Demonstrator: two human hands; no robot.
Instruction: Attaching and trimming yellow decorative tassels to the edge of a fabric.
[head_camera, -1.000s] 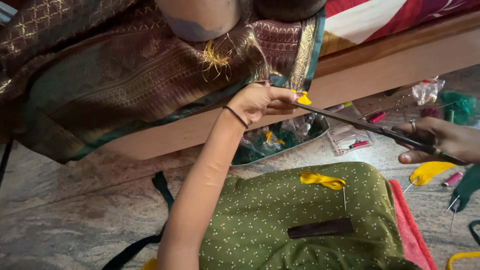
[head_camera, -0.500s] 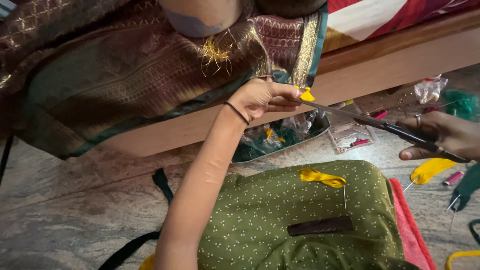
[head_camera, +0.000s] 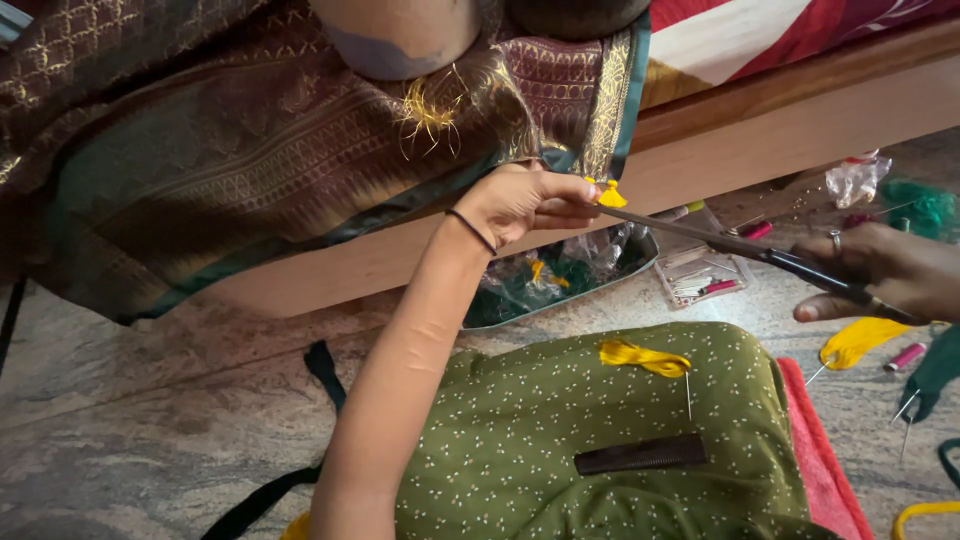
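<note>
My left hand (head_camera: 525, 200) pinches the border of a maroon and green saree (head_camera: 250, 150) that hangs off the bed edge. A small yellow tassel (head_camera: 610, 195) sticks out from its fingertips. My right hand (head_camera: 890, 272), with a ring on it, grips the handles of long dark scissors (head_camera: 720, 240). The blade tips reach the tassel beside my left fingers. On my lap lies a green dotted cloth (head_camera: 560, 450) with a bundle of yellow thread and a needle (head_camera: 648, 358) and a dark comb (head_camera: 640, 455).
A tray of green and yellow threads (head_camera: 560, 280) and a clear plastic box (head_camera: 700, 275) sit on the stone floor under the wooden bed frame (head_camera: 780, 120). More yellow thread (head_camera: 860, 340), a pink spool (head_camera: 905, 355), needles and a plastic bag (head_camera: 855, 180) lie at the right.
My right hand with the scissors has risen slightly, its tips staying at the tassel. My left hand holds the saree edge in the same place.
</note>
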